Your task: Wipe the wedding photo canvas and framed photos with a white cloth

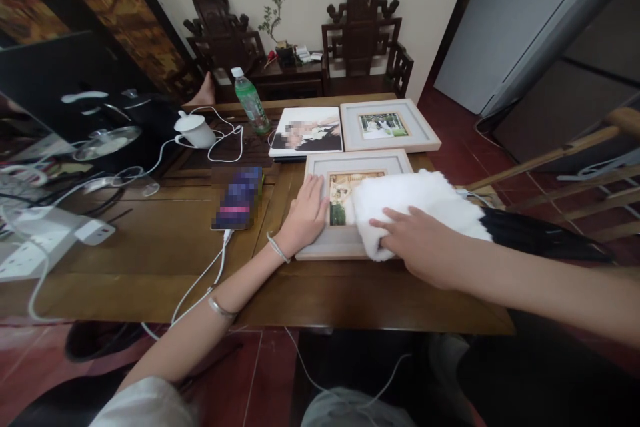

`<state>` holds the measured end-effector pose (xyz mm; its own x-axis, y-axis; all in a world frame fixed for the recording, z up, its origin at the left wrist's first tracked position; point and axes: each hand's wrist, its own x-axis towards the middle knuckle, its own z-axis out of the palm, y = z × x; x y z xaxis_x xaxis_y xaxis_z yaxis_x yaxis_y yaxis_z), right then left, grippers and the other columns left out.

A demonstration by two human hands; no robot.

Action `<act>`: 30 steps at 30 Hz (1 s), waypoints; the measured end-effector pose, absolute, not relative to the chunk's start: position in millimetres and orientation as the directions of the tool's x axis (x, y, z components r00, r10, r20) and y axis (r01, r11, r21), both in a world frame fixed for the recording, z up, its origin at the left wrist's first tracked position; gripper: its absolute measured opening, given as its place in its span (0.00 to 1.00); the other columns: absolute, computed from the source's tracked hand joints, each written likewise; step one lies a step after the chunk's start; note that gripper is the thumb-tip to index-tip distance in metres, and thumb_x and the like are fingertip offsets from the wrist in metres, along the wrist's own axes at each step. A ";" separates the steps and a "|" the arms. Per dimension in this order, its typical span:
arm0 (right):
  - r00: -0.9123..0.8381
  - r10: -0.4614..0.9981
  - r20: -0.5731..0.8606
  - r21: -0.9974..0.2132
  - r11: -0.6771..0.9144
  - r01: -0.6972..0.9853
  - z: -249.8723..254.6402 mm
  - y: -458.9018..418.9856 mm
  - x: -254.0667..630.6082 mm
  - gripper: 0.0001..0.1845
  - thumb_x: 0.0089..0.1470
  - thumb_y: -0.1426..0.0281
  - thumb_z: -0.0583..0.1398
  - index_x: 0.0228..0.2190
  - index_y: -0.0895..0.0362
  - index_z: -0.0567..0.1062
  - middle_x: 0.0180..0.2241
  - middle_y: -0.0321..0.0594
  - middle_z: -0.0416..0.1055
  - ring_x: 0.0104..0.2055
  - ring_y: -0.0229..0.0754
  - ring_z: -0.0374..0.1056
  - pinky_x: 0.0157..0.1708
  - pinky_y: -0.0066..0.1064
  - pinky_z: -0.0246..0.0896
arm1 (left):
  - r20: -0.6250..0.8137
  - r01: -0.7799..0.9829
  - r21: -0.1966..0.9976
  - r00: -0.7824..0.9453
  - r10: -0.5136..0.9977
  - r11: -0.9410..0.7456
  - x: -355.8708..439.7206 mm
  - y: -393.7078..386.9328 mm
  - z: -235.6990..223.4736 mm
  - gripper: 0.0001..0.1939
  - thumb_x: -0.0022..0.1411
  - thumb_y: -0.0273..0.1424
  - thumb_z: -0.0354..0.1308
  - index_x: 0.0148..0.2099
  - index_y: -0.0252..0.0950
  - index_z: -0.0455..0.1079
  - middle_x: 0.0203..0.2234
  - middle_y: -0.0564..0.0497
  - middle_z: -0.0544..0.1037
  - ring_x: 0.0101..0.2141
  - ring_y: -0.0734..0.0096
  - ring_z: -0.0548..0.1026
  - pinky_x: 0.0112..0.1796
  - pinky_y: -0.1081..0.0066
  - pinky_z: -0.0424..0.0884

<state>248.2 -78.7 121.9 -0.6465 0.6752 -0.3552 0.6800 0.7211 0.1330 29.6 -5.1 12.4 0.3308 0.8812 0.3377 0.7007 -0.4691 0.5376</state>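
A grey-white picture frame [320,167] lies flat on the wooden table [150,240] in front of me. My left hand [304,213] rests flat on its left border, fingers stretched out. My right hand [417,240] presses down on a fluffy white cloth [415,197] that covers the right part of the frame's glass; the fingers lie on the cloth, slightly curled. A black part [530,233] of the cloth or duster trails off to the right.
A second frame [390,125] and a photo print [307,130] lie further back. A phone [237,199] on a white cable, a green bottle [250,101], a white teapot [195,130], a power strip [35,243], chairs behind.
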 end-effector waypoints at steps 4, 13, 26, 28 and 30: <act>-0.602 0.715 -0.355 0.182 0.684 0.706 123.1 -86.6 244.1 0.16 0.43 0.78 0.62 0.37 0.58 0.78 0.52 0.52 0.68 0.50 0.58 0.64 0.41 0.45 0.63 | 0.368 0.707 0.517 0.325 0.871 -0.482 30.0 -4.6 9.4 0.24 0.67 0.28 0.40 0.64 0.30 0.54 0.62 0.35 0.59 0.65 0.53 0.50 0.61 0.45 0.51; -0.800 0.582 -0.147 0.064 0.813 0.579 95.7 -73.2 183.7 0.12 0.52 0.75 0.57 0.38 0.59 0.77 0.53 0.54 0.67 0.54 0.59 0.61 0.46 0.46 0.60 | 0.337 0.701 0.541 0.326 0.883 -0.465 24.7 -0.7 9.8 0.24 0.64 0.24 0.41 0.62 0.30 0.56 0.61 0.35 0.60 0.64 0.54 0.52 0.60 0.46 0.54; -0.489 0.821 -0.295 0.255 0.561 0.788 116.3 -89.7 281.8 0.17 0.41 0.84 0.57 0.30 0.55 0.79 0.50 0.49 0.72 0.52 0.59 0.65 0.42 0.52 0.61 | 0.376 0.714 0.458 0.384 0.843 -0.529 23.1 0.4 3.8 0.22 0.65 0.24 0.43 0.59 0.34 0.60 0.61 0.37 0.61 0.65 0.53 0.50 0.59 0.42 0.53; -0.519 0.820 -0.242 0.256 0.570 0.781 113.1 -79.7 291.0 0.16 0.41 0.83 0.56 0.30 0.55 0.78 0.50 0.48 0.72 0.53 0.57 0.64 0.44 0.50 0.61 | 0.387 0.711 0.451 0.388 0.837 -0.539 22.8 1.2 3.5 0.21 0.65 0.24 0.43 0.59 0.34 0.61 0.60 0.37 0.61 0.65 0.53 0.50 0.59 0.41 0.53; -0.532 0.824 -0.192 0.275 0.566 0.777 109.3 -62.8 297.4 0.17 0.42 0.83 0.55 0.30 0.55 0.78 0.50 0.47 0.72 0.54 0.54 0.64 0.44 0.47 0.61 | 0.384 0.716 0.443 0.391 0.836 -0.539 22.8 1.8 4.0 0.21 0.65 0.24 0.43 0.59 0.34 0.61 0.60 0.36 0.61 0.65 0.53 0.50 0.58 0.41 0.53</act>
